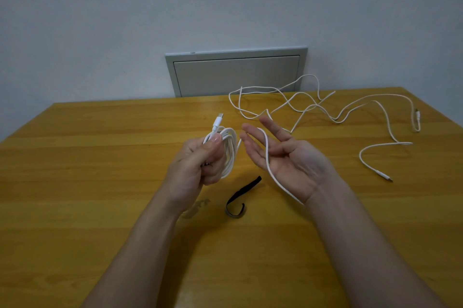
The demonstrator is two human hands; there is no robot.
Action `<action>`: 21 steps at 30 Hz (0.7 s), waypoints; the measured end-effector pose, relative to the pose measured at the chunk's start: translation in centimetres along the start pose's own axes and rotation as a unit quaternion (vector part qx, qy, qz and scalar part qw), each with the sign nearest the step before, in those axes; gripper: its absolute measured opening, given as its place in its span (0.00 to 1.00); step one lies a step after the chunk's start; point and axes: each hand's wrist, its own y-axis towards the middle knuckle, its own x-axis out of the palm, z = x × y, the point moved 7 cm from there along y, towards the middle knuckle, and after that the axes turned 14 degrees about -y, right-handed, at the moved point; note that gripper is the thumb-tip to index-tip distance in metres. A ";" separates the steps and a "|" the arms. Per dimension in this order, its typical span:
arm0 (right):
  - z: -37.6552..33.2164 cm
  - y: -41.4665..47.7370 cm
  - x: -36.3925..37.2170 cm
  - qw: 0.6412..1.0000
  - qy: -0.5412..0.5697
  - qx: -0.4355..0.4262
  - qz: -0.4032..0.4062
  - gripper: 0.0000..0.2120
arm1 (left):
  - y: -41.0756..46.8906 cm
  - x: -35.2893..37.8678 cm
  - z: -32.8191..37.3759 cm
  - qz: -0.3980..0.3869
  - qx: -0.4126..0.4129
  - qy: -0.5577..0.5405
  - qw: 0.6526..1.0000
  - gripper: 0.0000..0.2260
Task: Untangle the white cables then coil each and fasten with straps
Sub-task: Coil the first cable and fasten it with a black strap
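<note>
Where the two bare forearms reach over the near edge of the wooden table (100, 162), a black strap (239, 198) lies on the wood between them, bent into a loose loop. Just beyond it, the left hand (198, 164) grips a coiled white cable (230, 149), its fingers (213, 177) curled round the loops and the thumb pressed near a plug (217, 121) that sticks up. Beside it, the right hand (285, 159) is palm up with its fingers (253, 147) straight and relaxed. A free strand (267, 157) from the coil lies across the palm, ungripped. Farther right, loose white cable (313, 107) sprawls in crossing curves over the table's far side. Behind it, a grey panel (235, 74) is set in the wall.
</note>
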 end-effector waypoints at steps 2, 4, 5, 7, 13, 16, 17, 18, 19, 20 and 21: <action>-0.2 -0.1 0.3 1.000 -0.022 -0.016 -0.013 0.28 | 0.0 -0.2 -0.1 0.005 0.002 0.022 1.000 0.19; -0.5 -0.2 0.3 0.996 -0.080 -0.044 -0.007 0.23 | 0.0 -0.1 -0.3 0.013 0.003 0.044 0.999 0.19; -0.7 -0.3 0.3 0.992 -0.114 -0.062 0.002 0.20 | 0.0 0.0 -0.4 0.015 0.004 0.055 0.998 0.18; -0.9 -0.5 0.3 0.982 -0.166 -0.093 0.013 0.21 | 0.1 0.3 -0.5 0.020 0.006 0.077 0.997 0.18; -1.0 -1.6 1.4 0.860 -0.449 -0.218 0.103 0.29 | 0.2 1.3 -0.9 0.031 -0.004 0.127 0.991 0.26; 0.4 -2.0 3.2 0.747 -0.604 -0.257 0.104 0.38 | 0.2 1.0 -1.1 0.055 0.000 0.122 0.991 0.25; 0.8 -2.1 3.5 0.712 -0.643 -0.262 0.102 0.41 | 0.2 0.8 -1.2 0.059 0.003 0.122 0.991 0.22; 1.0 -2.1 3.8 0.687 -0.669 -0.267 0.096 0.43 | 0.2 0.6 -1.3 0.061 0.003 0.126 0.990 0.21; 1.2 -2.1 4.0 0.671 -0.685 -0.271 0.085 0.45 | 0.2 0.3 -1.4 0.062 0.001 0.133 0.989 0.20; 1.3 -2.2 4.2 0.664 -0.692 -0.274 0.073 0.46 | 0.3 0.0 -1.6 0.065 -0.003 0.139 0.988 0.16; 1.2 -2.1 4.2 0.665 -0.691 -0.276 0.063 0.46 | 0.4 -0.2 -1.7 0.066 -0.007 0.146 0.987 0.11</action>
